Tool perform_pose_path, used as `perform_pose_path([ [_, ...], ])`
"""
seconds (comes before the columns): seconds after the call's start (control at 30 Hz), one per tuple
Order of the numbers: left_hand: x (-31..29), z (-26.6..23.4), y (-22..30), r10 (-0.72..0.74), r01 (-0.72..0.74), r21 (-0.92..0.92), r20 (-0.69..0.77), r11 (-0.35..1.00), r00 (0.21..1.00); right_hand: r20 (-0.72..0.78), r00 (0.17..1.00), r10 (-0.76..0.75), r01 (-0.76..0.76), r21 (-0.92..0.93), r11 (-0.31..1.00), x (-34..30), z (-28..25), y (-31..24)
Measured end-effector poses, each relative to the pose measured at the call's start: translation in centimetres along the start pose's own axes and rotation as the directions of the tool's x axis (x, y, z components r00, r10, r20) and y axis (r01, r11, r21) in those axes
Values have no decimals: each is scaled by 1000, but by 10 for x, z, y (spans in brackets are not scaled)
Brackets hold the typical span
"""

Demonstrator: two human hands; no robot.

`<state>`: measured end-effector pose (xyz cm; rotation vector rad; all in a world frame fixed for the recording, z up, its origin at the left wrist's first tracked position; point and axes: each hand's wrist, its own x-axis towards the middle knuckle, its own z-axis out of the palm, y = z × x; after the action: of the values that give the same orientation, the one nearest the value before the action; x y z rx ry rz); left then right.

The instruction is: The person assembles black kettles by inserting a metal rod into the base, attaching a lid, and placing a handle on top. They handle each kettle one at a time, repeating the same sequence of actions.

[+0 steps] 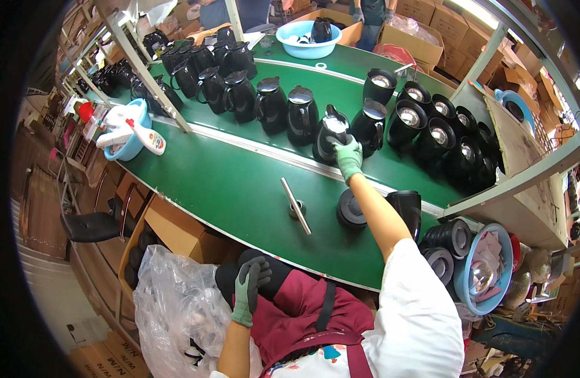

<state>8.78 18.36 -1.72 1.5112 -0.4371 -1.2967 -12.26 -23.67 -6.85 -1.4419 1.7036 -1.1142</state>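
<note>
My right hand (349,159), in a green glove with dark fingertips, is closed on the handle side of a black jug (326,150) with a silver lid top. The jug stands upright near the metal strip along the table, beside another black jug (368,129). My left hand (248,286), in a similar glove, lies over my lap by my dark-clad knee, fingers loosely extended and seemingly holding nothing. On the green table below the right hand are a T-shaped tool with a silver bar (296,206), a black round part (350,209) and a black cylindrical shell (406,206).
A row of black jugs (271,106) extends left; open black bodies with shiny liners (408,120) crowd the right. Blue basins (309,48) stand at the back, left and lower right. A clear plastic bag (176,309) lies beside my lap. Metal posts (144,63) flank the table.
</note>
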Motion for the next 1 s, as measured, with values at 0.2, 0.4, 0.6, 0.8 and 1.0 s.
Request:
perform_pose_path([
  [0.2, -9, -10, -27, -9, 8, 19, 8, 1000, 1000, 354, 934, 43, 157, -517, 841, 19, -27, -34],
  [0.4, -35, -17, -49, 12, -3, 101, -93, 995, 996, -177, 833, -524, 185, -803, 566, 105, -164, 16],
  [0.6, -44, 2, -48, 73, -64, 128, -69, 990, 995, 126, 949, -290, 239, -887, 396, 119, -188, 71],
  [0.8, -51, 28, -17, 279, -284, 168, 50, 944, 959, -127, 795, -593, 314, -750, 582, 60, -226, 23],
  [1.0, -46, 64, 14, 225, -196, -203, 131, 959, 965, -119, 793, -598, 594, -67, 801, -93, -272, -36],
])
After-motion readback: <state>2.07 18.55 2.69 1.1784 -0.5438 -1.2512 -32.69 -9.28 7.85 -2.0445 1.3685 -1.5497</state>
